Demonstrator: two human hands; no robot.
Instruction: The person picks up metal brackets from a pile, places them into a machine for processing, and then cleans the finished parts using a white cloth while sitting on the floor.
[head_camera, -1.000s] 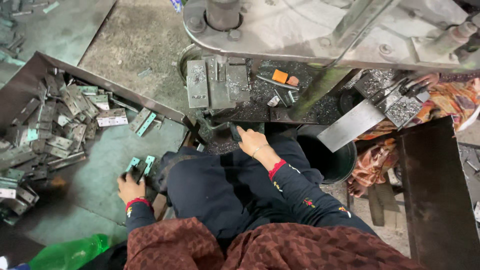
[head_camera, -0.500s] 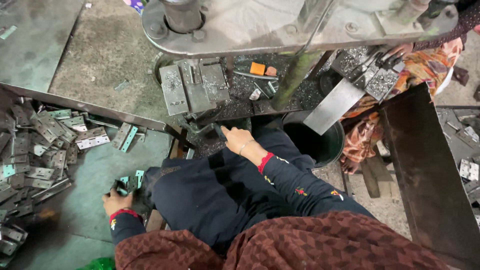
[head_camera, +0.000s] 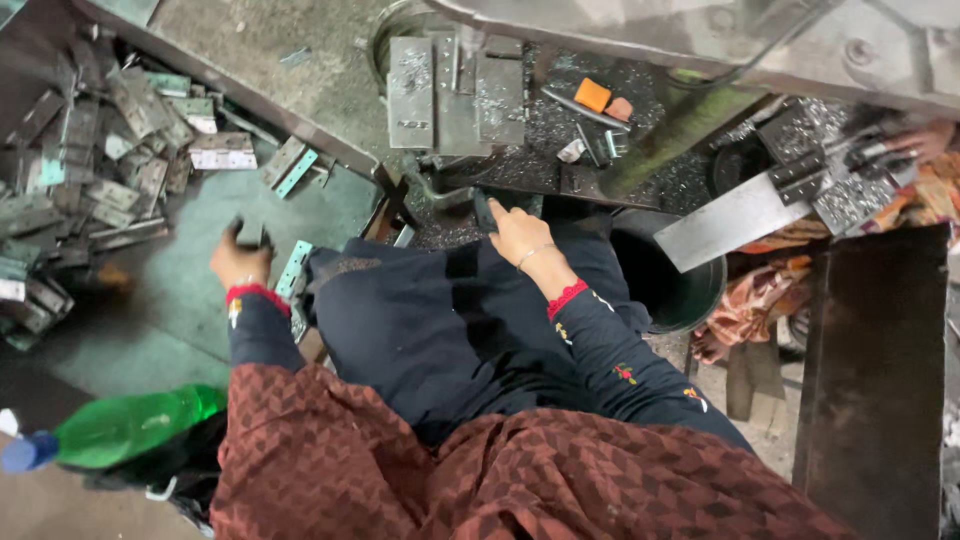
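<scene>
One metal hinge plate (head_camera: 250, 235) sits gripped in the left hand (head_camera: 240, 262); right hand (head_camera: 518, 232) presses one dark piece (head_camera: 505, 203).

Left hand (head_camera: 240, 262) closed on metal piece (head_camera: 247, 235) near hinge pile (head_camera: 90, 170). Right hand (head_camera: 518, 232) on dark part (head_camera: 500, 203) below press die (head_camera: 455, 90).

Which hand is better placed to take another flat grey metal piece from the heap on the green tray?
Left. The left hand is over the green tray, close to the heap of flat grey metal pieces. The right hand is at the dark press bed, further from the heap.
</scene>
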